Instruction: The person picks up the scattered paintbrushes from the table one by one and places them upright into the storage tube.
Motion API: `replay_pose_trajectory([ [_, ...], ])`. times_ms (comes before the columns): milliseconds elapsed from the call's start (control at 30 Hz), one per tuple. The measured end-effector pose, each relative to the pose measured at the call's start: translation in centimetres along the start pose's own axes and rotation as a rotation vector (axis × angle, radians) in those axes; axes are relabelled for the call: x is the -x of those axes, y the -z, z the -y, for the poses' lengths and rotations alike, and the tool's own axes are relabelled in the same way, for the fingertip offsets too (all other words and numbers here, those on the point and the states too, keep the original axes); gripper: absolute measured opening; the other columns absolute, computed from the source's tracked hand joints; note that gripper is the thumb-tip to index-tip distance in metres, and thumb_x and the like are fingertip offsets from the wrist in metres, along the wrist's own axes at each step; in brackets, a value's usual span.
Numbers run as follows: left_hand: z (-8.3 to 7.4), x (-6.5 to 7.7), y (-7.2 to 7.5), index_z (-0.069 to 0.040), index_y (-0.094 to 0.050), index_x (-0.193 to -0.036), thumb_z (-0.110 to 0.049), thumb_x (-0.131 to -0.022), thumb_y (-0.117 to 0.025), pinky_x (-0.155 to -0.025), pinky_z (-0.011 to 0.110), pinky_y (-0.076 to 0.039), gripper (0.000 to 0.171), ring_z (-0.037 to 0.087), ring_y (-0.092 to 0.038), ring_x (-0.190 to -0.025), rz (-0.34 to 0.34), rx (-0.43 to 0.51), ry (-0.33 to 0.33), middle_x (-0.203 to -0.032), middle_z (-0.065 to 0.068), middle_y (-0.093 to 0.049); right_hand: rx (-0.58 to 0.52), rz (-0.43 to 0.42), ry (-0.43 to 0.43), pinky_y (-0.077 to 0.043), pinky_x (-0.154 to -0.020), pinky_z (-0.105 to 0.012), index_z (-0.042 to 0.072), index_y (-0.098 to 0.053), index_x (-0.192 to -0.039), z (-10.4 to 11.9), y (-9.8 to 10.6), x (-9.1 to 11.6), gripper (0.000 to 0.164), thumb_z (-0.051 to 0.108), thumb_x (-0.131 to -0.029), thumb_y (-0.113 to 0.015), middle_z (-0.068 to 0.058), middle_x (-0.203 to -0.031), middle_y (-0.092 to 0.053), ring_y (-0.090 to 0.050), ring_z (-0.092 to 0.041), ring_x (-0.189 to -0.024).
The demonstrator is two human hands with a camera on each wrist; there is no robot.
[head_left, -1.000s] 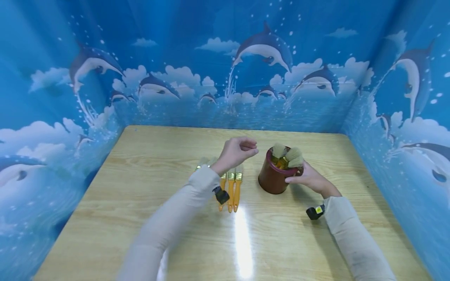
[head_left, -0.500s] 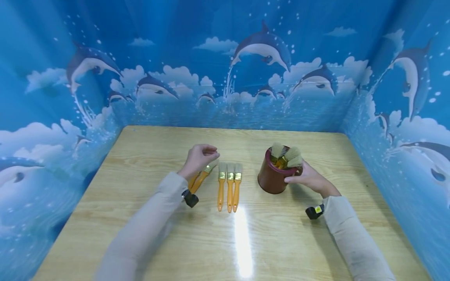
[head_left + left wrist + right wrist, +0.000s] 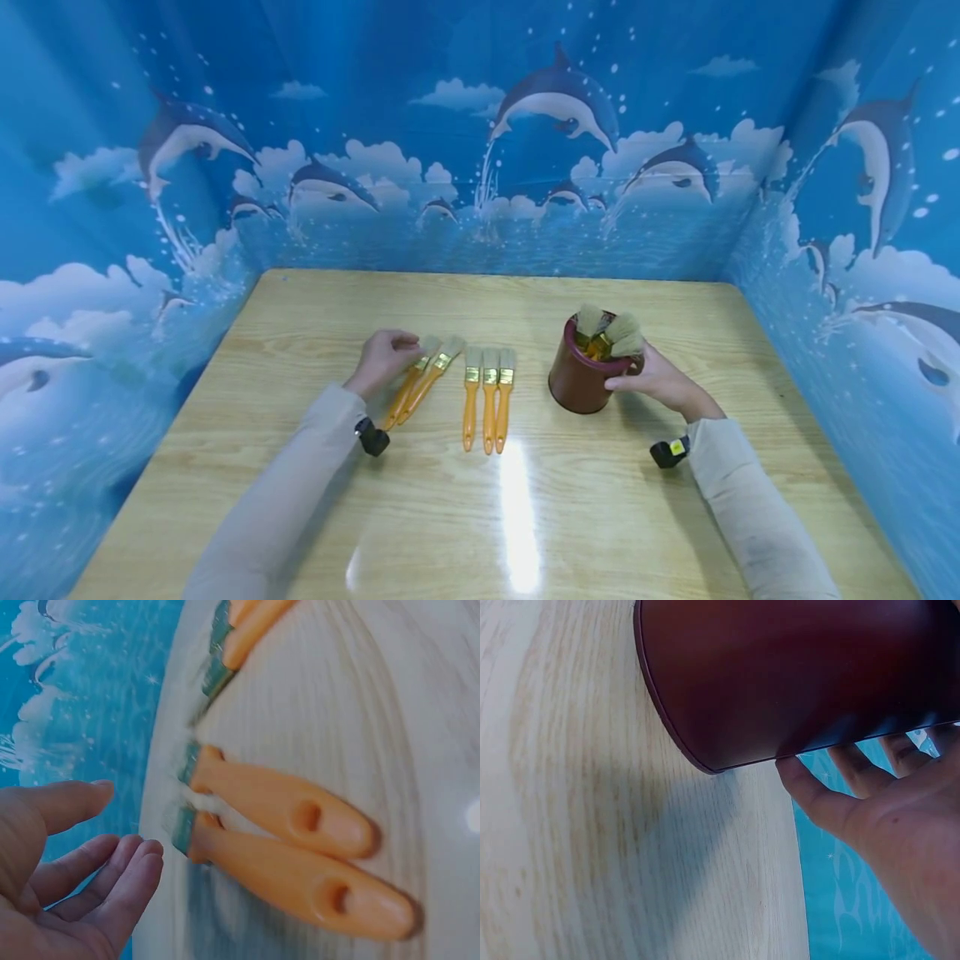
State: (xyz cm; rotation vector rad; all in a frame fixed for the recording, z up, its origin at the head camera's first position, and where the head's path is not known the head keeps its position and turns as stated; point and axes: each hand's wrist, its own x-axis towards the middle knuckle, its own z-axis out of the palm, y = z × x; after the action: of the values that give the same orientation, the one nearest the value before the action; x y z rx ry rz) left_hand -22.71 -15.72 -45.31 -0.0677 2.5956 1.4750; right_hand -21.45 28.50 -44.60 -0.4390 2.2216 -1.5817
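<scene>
A dark brown mug (image 3: 583, 379) stands on the table at the right, with several bristle paintbrushes (image 3: 621, 332) in it, bristles up. My right hand (image 3: 660, 383) grips its right side by the handle; the right wrist view has the thumb (image 3: 810, 796) against the wall. Two paintbrushes with orange handles (image 3: 426, 390) lie slanted at the left. Beside their bristle ends hovers my left hand (image 3: 386, 362), holding nothing; its thumb and fingers stand apart in the left wrist view. Three more flat paintbrushes (image 3: 490, 400) lie side by side in the middle.
The pale wooden table (image 3: 615, 517) ends at a blue curtain (image 3: 420, 225) printed with dolphins, which encloses the back and both sides. A bright light reflection crosses the front of the tabletop.
My left hand has moved left and down, from near the mug, over the middle brushes, to the left pair. My right hand and the mug have stayed in place.
</scene>
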Motion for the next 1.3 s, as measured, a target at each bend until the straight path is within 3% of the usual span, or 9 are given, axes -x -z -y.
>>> replay_pose_trajectory([
  [300, 0.9, 0.1, -0.5, 0.005, -0.060, -0.119, -0.015, -0.083, -0.075, -0.087, 0.039, -0.053, 0.044, 0.032, -0.063, -0.103, 0.024, -0.097, 0.069, -0.114, 0.021, -0.065, 0.008, -0.002, 0.000, -0.023, -0.110, -0.057, 0.014, -0.005, -0.154, -0.1, 0.1, 0.0, 0.094, 0.015, -0.087, -0.071, -0.016, -0.154, -0.020, -0.022, -0.036, -0.140],
  [467, 0.9, 0.0, -1.3, 0.004, -0.062, -0.117, -0.015, -0.080, -0.078, -0.088, 0.040, -0.052, 0.045, 0.031, -0.063, -0.102, -0.025, -0.181, 0.063, -0.113, 0.019, -0.065, 0.014, 0.001, -0.006, -0.024, -0.109, -0.057, 0.014, -0.004, -0.154, 0.0, 0.1, 0.0, 0.095, 0.015, -0.086, -0.071, -0.017, -0.154, -0.020, -0.023, -0.037, -0.139],
  [633, 1.0, -0.3, -1.7, 0.003, -0.066, -0.106, -0.014, -0.078, -0.080, -0.079, 0.035, -0.054, 0.036, 0.026, -0.064, -0.091, -0.067, -0.223, 0.063, -0.101, 0.016, -0.068, 0.016, 0.001, -0.016, -0.024, -0.109, -0.057, 0.014, -0.005, -0.154, 0.0, 0.1, 0.0, 0.094, 0.015, -0.086, -0.071, -0.017, -0.154, -0.021, -0.023, -0.037, -0.139],
  [967, 1.6, -0.4, -1.3, 0.003, -0.068, -0.108, -0.021, -0.081, -0.079, -0.074, 0.035, -0.053, 0.037, 0.024, -0.063, -0.088, -0.012, -0.226, 0.055, -0.102, 0.017, -0.067, 0.019, -0.006, -0.017, -0.026, -0.108, -0.056, 0.014, -0.007, -0.154, 0.0, 0.0, 0.0, 0.093, 0.015, -0.086, -0.071, -0.016, -0.153, -0.022, -0.025, -0.037, -0.138],
  [1300, 1.4, -0.1, 0.5, 0.001, -0.064, -0.102, -0.018, -0.083, -0.075, -0.063, 0.024, -0.048, 0.029, 0.016, -0.058, -0.073, 0.025, -0.082, 0.121, -0.087, 0.010, -0.064, 0.023, -0.002, -0.007, -0.027, -0.108, -0.053, 0.013, -0.006, -0.154, 0.1, 0.0, 0.1, 0.094, 0.014, -0.086, -0.071, -0.017, -0.153, -0.022, -0.025, -0.036, -0.138],
])
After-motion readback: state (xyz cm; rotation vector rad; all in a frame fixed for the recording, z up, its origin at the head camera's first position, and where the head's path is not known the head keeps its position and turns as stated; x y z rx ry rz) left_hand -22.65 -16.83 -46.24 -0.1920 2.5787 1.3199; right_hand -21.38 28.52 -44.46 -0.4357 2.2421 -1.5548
